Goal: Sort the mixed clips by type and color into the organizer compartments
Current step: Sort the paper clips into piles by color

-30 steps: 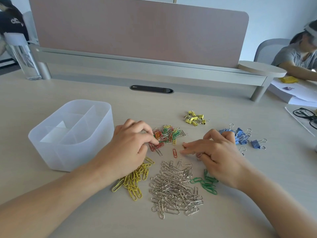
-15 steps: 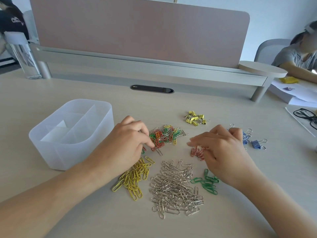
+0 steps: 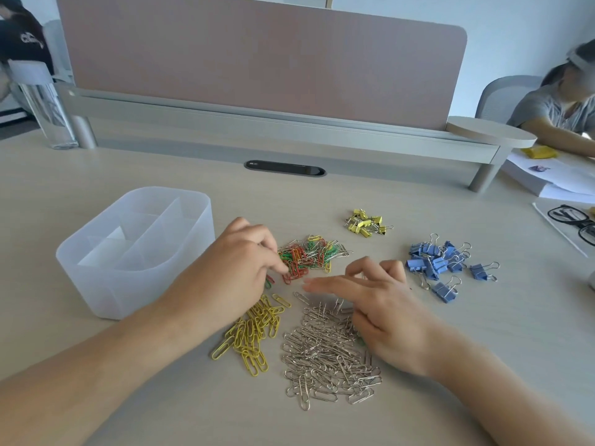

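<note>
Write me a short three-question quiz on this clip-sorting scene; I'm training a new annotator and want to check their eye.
1. True or false: the organizer already holds sorted clips.
2. Which pile lies nearest the left hand fingertips?
A. blue binder clips
B. mixed paper clips
C. yellow binder clips
3. Fill in: the right hand hovers over the ____ paper clips.

Key: 1 false, its visible compartments look empty; 2 B; 3 silver.
</note>
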